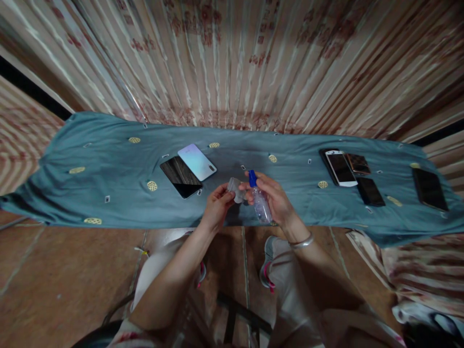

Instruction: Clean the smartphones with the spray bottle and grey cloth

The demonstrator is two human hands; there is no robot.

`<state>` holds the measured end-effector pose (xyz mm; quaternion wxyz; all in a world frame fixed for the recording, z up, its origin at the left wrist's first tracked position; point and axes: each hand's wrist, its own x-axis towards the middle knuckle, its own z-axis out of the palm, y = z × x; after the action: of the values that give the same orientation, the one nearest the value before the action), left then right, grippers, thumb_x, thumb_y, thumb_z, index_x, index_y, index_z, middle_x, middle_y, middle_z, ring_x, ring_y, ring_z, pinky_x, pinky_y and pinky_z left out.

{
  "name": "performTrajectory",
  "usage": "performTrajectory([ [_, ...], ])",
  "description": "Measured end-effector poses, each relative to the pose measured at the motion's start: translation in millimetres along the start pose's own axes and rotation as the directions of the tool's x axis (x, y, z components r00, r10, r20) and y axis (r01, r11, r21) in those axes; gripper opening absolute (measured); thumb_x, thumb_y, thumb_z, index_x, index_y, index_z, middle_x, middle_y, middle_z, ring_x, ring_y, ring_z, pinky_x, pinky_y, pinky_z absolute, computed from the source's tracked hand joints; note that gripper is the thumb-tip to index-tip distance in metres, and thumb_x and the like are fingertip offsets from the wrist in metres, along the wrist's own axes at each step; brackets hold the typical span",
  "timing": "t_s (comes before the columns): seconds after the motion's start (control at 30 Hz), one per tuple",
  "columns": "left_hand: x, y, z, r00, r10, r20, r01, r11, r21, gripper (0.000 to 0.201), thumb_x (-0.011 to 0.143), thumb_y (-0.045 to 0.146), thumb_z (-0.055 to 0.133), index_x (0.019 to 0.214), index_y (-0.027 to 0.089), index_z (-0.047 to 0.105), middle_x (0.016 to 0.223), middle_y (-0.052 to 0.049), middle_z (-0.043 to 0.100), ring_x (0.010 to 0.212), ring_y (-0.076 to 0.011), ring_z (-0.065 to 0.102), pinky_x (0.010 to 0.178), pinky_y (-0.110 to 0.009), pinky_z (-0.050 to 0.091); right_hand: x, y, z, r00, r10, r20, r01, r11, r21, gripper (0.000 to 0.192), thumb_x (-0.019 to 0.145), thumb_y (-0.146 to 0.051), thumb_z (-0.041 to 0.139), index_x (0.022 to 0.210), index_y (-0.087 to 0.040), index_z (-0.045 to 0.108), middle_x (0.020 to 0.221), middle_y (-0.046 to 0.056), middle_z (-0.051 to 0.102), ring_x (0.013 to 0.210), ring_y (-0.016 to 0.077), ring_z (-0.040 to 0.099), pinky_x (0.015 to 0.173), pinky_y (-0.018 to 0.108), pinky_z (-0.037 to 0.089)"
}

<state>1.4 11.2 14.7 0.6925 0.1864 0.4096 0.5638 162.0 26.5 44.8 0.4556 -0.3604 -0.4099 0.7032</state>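
My left hand (217, 205) pinches a small pale grey cloth (236, 190) above the front edge of the covered table. Close beside it, my right hand (273, 195) is wrapped round a clear spray bottle (261, 207) with a blue top (252, 178). The bottle tilts, its top pointing away from me and towards the cloth. To the left of my hands lie a phone with a dark, glossy face (181, 176) and a phone with a pale blue-violet back (196, 162), edges touching or overlapping.
Teal cloth (119, 169) with yellow motifs covers the long table. At right lie a white-framed phone (340, 167) on a dark item, a brown patterned wallet-like item (358, 163), a black flat item (370, 192) and another dark device (430, 189). A curtain (224, 72) hangs behind.
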Motion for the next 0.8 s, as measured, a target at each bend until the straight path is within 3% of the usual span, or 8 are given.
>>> performTrajectory([
  [0.07, 1, 1, -0.3, 1.000, 0.016, -0.022, -0.016, 1.000, -0.011, 0.033, 0.056, 0.018, 0.086, 0.087, 0.017, 0.074, 0.079, 0.001, 0.073, 0.073, -0.0124, 0.065, 0.077, -0.028, 0.052, -2, 1, -2, 0.998, -0.063, -0.008, 0.061, 0.984, -0.165, 0.055, 0.088, -0.042, 0.071, 0.139, -0.031, 0.055, 0.096, 0.001, 0.077, 0.063, 0.0133, 0.063, 0.061, 0.028, 0.055],
  [0.13, 3, 2, -0.7, 0.999, 0.036, -0.032, -0.037, 0.999, -0.022, 0.031, 0.058, 0.018, 0.085, 0.087, 0.017, 0.074, 0.081, 0.001, 0.074, 0.075, -0.0128, 0.065, 0.079, -0.028, 0.052, -5, 2, -4, 0.988, -0.155, -0.001, 0.141, 0.904, -0.403, 0.062, 0.094, -0.041, 0.065, 0.152, -0.034, 0.044, 0.103, 0.002, 0.077, 0.067, 0.0146, 0.065, 0.067, 0.031, 0.058],
  [0.23, 5, 2, -2.0, 0.999, 0.033, -0.032, -0.034, 0.999, -0.024, 0.022, 0.064, 0.019, 0.081, 0.084, 0.016, 0.073, 0.076, 0.000, 0.072, 0.071, -0.0123, 0.064, 0.076, -0.027, 0.052, -9, 0, -6, 0.953, -0.295, 0.071, 0.257, 0.661, -0.705, 0.052, 0.100, -0.041, 0.053, 0.152, -0.033, 0.048, 0.128, 0.005, 0.072, 0.089, 0.0201, 0.071, 0.090, 0.040, 0.060],
  [0.3, 7, 1, -3.0, 0.999, -0.004, -0.039, 0.002, 0.999, -0.041, 0.018, 0.067, 0.019, 0.079, 0.082, 0.016, 0.070, 0.073, 0.001, 0.070, 0.068, -0.0120, 0.064, 0.073, -0.027, 0.052, -11, -2, -7, 0.923, -0.359, 0.137, 0.318, 0.513, -0.797, 0.047, 0.102, -0.040, 0.047, 0.148, -0.031, 0.053, 0.141, 0.005, 0.066, 0.111, 0.0240, 0.070, 0.105, 0.044, 0.054],
  [0.37, 7, 1, -3.3, 0.998, -0.050, -0.041, 0.047, 0.997, -0.067, 0.017, 0.070, 0.019, 0.078, 0.083, 0.016, 0.068, 0.074, 0.000, 0.070, 0.068, -0.0128, 0.065, 0.071, -0.027, 0.053, -13, -4, -7, 0.900, -0.396, 0.182, 0.354, 0.422, -0.835, 0.045, 0.103, -0.038, 0.043, 0.146, -0.029, 0.056, 0.142, 0.005, 0.065, 0.122, 0.0250, 0.066, 0.111, 0.044, 0.050],
  [0.5, 5, 0, -1.6, 0.996, -0.090, -0.027, 0.088, 0.993, -0.081, 0.018, 0.075, 0.020, 0.077, 0.090, 0.015, 0.068, 0.077, -0.003, 0.072, 0.070, -0.0153, 0.067, 0.073, -0.031, 0.056, -17, -6, -6, 0.882, -0.419, 0.214, 0.373, 0.347, -0.860, 0.044, 0.105, -0.036, 0.040, 0.144, -0.027, 0.056, 0.135, 0.007, 0.069, 0.123, 0.0249, 0.066, 0.111, 0.044, 0.051],
  [0.8, 1, -1, 9.4, 0.992, -0.121, -0.036, 0.117, 0.989, -0.095, 0.013, 0.081, 0.014, 0.070, 0.093, 0.014, 0.067, 0.080, -0.005, 0.073, 0.071, -0.0165, 0.069, 0.072, -0.033, 0.057, -17, 4, -8, 0.882, -0.408, 0.237, 0.376, 0.304, -0.876, 0.039, 0.104, -0.035, 0.042, 0.138, -0.028, 0.060, 0.128, 0.008, 0.071, 0.120, 0.0264, 0.067, 0.111, 0.044, 0.051],
])
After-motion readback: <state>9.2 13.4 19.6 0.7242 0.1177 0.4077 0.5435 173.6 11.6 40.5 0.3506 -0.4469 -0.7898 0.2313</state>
